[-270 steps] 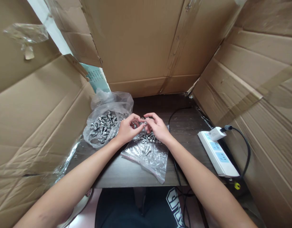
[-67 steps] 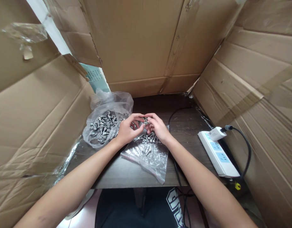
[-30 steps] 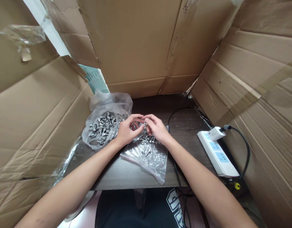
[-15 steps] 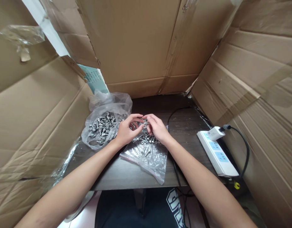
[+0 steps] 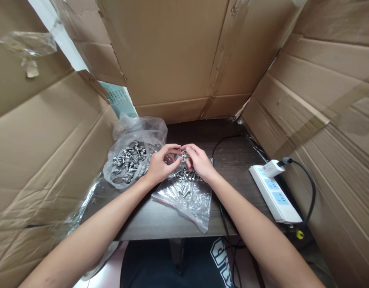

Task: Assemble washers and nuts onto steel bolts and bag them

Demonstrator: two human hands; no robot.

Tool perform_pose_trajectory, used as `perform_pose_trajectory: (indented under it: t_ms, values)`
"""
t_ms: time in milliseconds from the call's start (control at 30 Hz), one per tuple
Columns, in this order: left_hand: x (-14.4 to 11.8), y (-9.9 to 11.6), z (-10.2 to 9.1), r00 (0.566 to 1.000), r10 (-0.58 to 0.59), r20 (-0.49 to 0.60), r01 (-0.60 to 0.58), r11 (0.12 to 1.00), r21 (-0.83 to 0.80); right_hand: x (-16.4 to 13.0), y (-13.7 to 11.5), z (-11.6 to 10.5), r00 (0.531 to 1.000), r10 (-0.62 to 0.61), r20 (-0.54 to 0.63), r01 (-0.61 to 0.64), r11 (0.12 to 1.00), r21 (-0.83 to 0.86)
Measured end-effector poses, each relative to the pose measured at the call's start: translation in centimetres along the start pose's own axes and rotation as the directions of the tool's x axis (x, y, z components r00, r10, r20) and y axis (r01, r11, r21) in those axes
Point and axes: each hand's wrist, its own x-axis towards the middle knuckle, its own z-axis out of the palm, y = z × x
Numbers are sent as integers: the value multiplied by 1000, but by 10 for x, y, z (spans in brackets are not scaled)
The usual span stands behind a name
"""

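Dark wood-grain tabletop (image 5: 160, 218), seen from above, boxed in on three sides by brown cardboard walls (image 5: 178, 52). Nearest the viewer, both forearms extend over the table's front edge. Just beyond the edge lies a flat clear plastic bag (image 5: 187, 200) carrying a scatter of loose bolts (image 5: 184, 188) at its far end. Above that far end the two hands meet: the left hand (image 5: 159, 164) is curled, thumb and forefinger pinched toward the centre, and the right hand (image 5: 199, 162) is curled likewise, its fingertips closing from the opposite side. Between the fingertips sits a small metal bolt (image 5: 182, 154) — gripped jointly by both hands, raised a little above the bag's contents; finer detail of the piece is too small to make out. To the left of the left hand, just beside it, an open crumpled plastic bag (image 5: 133, 160) holds a heap of assembled bolts (image 5: 129, 158). To the right, well apart from the hands, a white power strip (image 5: 274, 196) lies along the table's edge with a white adapter (image 5: 273, 168) plugged in near its far end — a black cable (image 5: 310, 188) loops off it, and a second black cable (image 5: 222, 146) crosses the tabletop behind the right hand. Farthest back, a pale printed sheet (image 5: 120, 98) shows through a gap in the cardboard.
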Motion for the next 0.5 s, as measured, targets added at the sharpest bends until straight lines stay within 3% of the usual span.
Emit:
perform_pose_trajectory:
  t_ms: [500]
  values:
    - [-1, -2, 1, 1000, 7, 7, -7, 1000, 13, -1, 0, 0, 1000, -14, 26, 14, 1000, 18]
